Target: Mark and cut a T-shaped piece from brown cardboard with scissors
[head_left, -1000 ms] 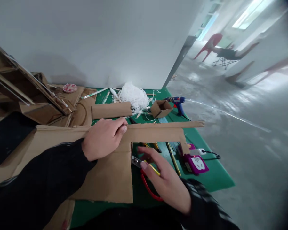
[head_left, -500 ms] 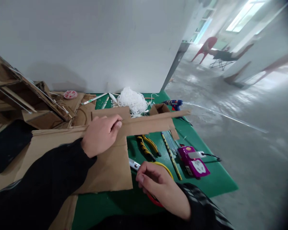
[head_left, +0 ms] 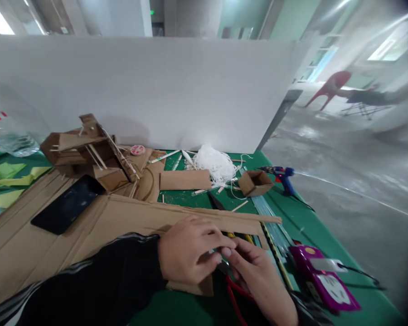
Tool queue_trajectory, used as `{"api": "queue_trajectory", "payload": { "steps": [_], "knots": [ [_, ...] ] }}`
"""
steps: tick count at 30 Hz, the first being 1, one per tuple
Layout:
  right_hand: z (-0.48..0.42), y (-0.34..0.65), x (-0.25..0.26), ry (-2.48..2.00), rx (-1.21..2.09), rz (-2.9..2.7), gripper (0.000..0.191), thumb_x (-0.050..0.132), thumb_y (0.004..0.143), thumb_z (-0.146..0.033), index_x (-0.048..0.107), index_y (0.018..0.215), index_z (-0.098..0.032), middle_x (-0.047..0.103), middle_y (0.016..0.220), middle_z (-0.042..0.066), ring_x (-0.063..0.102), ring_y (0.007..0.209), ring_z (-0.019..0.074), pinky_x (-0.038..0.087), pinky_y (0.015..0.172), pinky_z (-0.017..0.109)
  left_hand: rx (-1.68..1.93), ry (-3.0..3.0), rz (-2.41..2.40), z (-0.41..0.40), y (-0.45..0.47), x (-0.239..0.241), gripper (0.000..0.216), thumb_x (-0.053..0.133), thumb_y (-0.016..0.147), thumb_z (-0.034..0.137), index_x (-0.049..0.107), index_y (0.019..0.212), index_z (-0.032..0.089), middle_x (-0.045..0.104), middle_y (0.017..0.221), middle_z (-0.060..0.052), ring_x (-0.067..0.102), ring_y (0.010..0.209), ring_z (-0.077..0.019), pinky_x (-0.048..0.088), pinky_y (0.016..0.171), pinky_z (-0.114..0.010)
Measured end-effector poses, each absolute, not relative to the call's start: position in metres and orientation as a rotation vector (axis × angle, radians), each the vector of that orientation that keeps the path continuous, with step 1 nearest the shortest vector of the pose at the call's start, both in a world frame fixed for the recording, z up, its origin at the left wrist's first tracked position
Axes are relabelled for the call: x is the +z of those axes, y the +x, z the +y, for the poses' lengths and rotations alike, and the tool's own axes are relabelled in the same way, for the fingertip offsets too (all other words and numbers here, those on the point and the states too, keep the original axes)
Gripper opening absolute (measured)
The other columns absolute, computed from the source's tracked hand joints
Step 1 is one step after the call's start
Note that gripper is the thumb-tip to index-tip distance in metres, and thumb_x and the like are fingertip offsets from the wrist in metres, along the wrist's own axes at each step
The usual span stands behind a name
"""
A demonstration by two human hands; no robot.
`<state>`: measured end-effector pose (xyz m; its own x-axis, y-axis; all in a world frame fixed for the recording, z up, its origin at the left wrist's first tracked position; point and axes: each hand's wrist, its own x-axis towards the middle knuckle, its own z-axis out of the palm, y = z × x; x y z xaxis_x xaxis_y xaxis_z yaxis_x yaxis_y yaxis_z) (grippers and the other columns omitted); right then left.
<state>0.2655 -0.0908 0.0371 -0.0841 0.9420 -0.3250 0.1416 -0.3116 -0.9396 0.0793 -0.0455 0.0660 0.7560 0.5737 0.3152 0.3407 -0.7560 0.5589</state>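
Observation:
My left hand (head_left: 190,249) lies curled on the near edge of a large brown cardboard sheet (head_left: 139,217) and pinches it; a narrow strip of the sheet runs right along its far edge. My right hand (head_left: 258,276) meets it fingertip to fingertip and is closed on red-handled scissors (head_left: 236,296). The scissor blades are hidden under both hands. Both sleeves are black.
On the green mat (head_left: 302,222) lie a black phone (head_left: 68,203), a cardboard model (head_left: 91,154), a cardboard rectangle (head_left: 185,179), white string (head_left: 214,163), a small open box (head_left: 255,181), a blue glue gun (head_left: 282,174) and a purple power strip (head_left: 323,280). A white partition (head_left: 190,86) stands behind.
The view has swung up and left. My left hand slid down the cardboard to meet my right hand, which brought the scissors up to the sheet's edge. The cardboard strip now lies lower.

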Motion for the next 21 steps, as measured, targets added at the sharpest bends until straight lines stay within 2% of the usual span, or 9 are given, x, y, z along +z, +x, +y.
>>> {"api": "queue_trajectory", "payload": {
  "steps": [2, 5, 7, 9, 12, 15, 18, 21],
  "knots": [
    [-0.089, 0.262, 0.034, -1.474, 1.509, -1.215, 0.053, 0.067, 0.069, -0.070, 0.060, 0.074, -0.017, 0.041, 0.044, -0.008, 0.027, 0.036, 0.0043, 0.018, 0.035, 0.018, 0.686, 2.507, 0.734, -0.044, 0.074, 0.064, 0.021, 0.052, 0.092, 0.026, 0.064, 0.107, 0.022, 0.071, 0.097, -0.002, 0.062, 0.091, -0.0184, 0.043, 0.084, -0.032],
    [-0.086, 0.258, 0.025, -1.413, 1.551, -1.241, 0.055, 0.066, 0.070, -0.070, 0.063, 0.084, -0.017, 0.045, 0.049, -0.007, 0.030, 0.038, 0.0043, 0.019, 0.037, 0.018, 0.723, 2.533, 0.785, -0.041, 0.058, 0.065, 0.017, 0.050, 0.094, 0.028, 0.066, 0.096, 0.021, 0.071, 0.087, -0.002, 0.061, 0.083, -0.0171, 0.044, 0.078, -0.031],
    [-0.084, 0.257, 0.017, -1.384, 1.558, -1.243, 0.058, 0.064, 0.072, -0.071, 0.062, 0.090, -0.017, 0.047, 0.053, -0.007, 0.032, 0.040, 0.0045, 0.020, 0.038, 0.018, 0.735, 2.532, 0.815, -0.042, 0.035, 0.069, 0.014, 0.052, 0.093, 0.025, 0.065, 0.092, 0.021, 0.071, 0.084, -0.002, 0.061, 0.081, -0.0162, 0.044, 0.078, -0.030],
    [-0.082, 0.257, 0.010, -1.381, 1.545, -1.247, 0.057, 0.061, 0.075, -0.072, 0.060, 0.087, -0.016, 0.046, 0.054, -0.007, 0.032, 0.041, 0.0044, 0.021, 0.039, 0.018, 0.767, 2.493, 0.942, -0.045, 0.000, 0.076, 0.013, 0.052, 0.092, 0.024, 0.065, 0.092, 0.022, 0.071, 0.085, -0.001, 0.063, 0.082, -0.0150, 0.045, 0.080, -0.028],
    [-0.081, 0.256, 0.005, -1.383, 1.513, -1.286, 0.054, 0.057, 0.079, -0.071, 0.058, 0.080, -0.017, 0.045, 0.054, -0.007, 0.032, 0.042, 0.0040, 0.021, 0.039, 0.018, 0.808, 2.341, 1.489, -0.050, -0.071, 0.085, 0.014, 0.056, 0.089, 0.037, 0.066, 0.088, 0.028, 0.071, 0.090, 0.003, 0.064, 0.088, -0.0155, 0.047, 0.081, -0.026],
    [-0.080, 0.254, 0.005, -1.380, 1.485, -1.362, 0.053, 0.054, 0.081, -0.070, 0.057, 0.078, -0.017, 0.047, 0.055, -0.006, 0.034, 0.042, 0.0045, 0.023, 0.040, 0.019, 0.924, 2.125, 2.034, -0.047, -0.144, 0.089, 0.019, 0.060, 0.084, 0.044, 0.066, 0.090, 0.027, 0.071, 0.092, 0.002, 0.064, 0.087, -0.0193, 0.046, 0.081, -0.029],
    [-0.079, 0.252, 0.005, -1.388, 1.470, -1.411, 0.053, 0.052, 0.082, -0.070, 0.055, 0.075, -0.018, 0.047, 0.055, -0.005, 0.035, 0.042, 0.0052, 0.024, 0.040, 0.020, 0.997, 1.870, 2.375, -0.032, -0.196, 0.089, 0.021, 0.061, 0.081, 0.043, 0.067, 0.090, 0.025, 0.069, 0.084, 0.001, 0.064, 0.075, -0.0206, 0.046, 0.071, -0.031],
    [-0.076, 0.251, 0.002, -1.400, 1.472, -1.436, 0.052, 0.052, 0.082, -0.070, 0.056, 0.075, -0.018, 0.049, 0.055, -0.005, 0.036, 0.042, 0.0058, 0.024, 0.040, 0.020, 1.134, 1.710, 2.464, -0.010, -0.217, 0.087, 0.019, 0.062, 0.078, 0.037, 0.066, 0.090, 0.023, 0.070, 0.085, 0.003, 0.065, 0.080, -0.0195, 0.048, 0.075, -0.029]
  ]
}}
